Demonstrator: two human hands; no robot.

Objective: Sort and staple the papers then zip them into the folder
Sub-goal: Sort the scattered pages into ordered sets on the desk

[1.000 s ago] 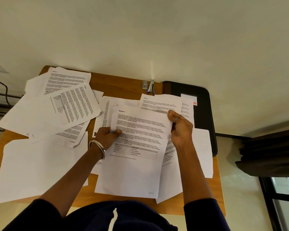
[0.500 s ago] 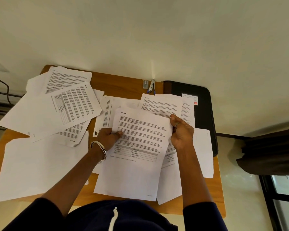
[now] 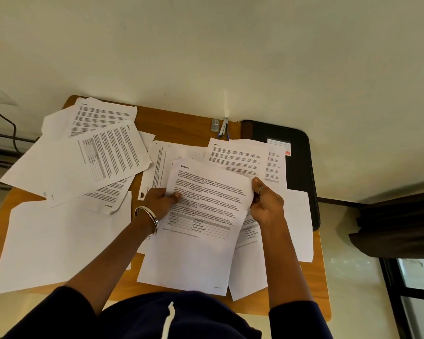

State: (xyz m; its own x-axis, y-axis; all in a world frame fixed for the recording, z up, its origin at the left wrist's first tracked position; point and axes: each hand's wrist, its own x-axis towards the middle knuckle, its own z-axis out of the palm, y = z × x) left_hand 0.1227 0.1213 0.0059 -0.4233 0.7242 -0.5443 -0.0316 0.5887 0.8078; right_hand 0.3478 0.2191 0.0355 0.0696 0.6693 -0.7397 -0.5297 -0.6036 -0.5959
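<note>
**Both hands hold one page, sorting has only begun**

Both hands pinch the same printed page (image 3: 201, 216), which has "Section 4" at its top. The left hand (image 3: 160, 201) grips the page's left edge, with the thumb on top of the text. The right hand (image 3: 267, 204) grips the right edge, with fingers curled round it. The page sits between the two hands, near the person, above other sheets.

Sorting looks like it is only starting. Loose papers (image 3: 83, 162) lie spread in a messy heap on the left side of the wooden table (image 3: 181, 123). More sheets (image 3: 240, 155) lie under and behind the held page. I see no stapled pile yet.

The stapler (image 3: 223, 128) rests at the far edge of the table, well apart from both hands. The black folder (image 3: 301, 172) lies on the far right, partly covered by sheets, and looks closed. No papers are inside it as far as I can see. Stapling and zipping are both left to do.
</note>
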